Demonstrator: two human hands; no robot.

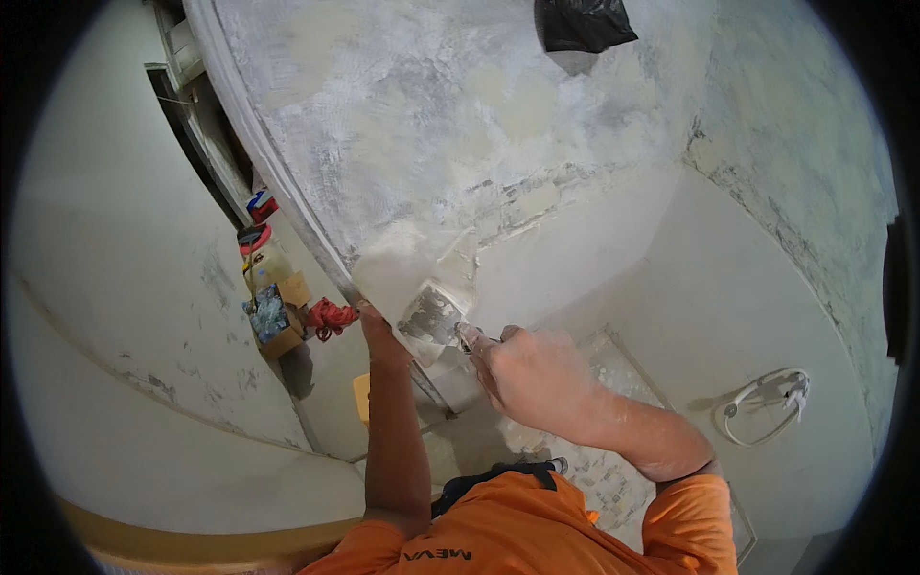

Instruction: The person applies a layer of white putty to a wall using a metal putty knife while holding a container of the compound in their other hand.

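My right hand (pixel 532 370) is closed around the handle of a wide putty knife, most of the handle hidden by my fingers. Its broad metal blade (pixel 430 316) lies against the lower wall and is smeared with pale filler. Around and above the blade spreads a smooth cream patch of filler (pixel 395 260), with a ridged edge on its right. My left hand (pixel 382 338) is at the wall's left edge, beside the metal-looking trim (pixel 332 269); its fingers are too obscured to tell whether they grip it. White dust coats parts of my right hand.
A black plastic bag (pixel 583 25) hangs on the patchy wall (pixel 431 108). Left, beyond the edge, are a cardboard box (pixel 282 341) of plastic items, a red bag (pixel 330 318) and a yellow object (pixel 361 397). A white hose (pixel 729 424) hangs right, above a mosaic floor (pixel 611 489).
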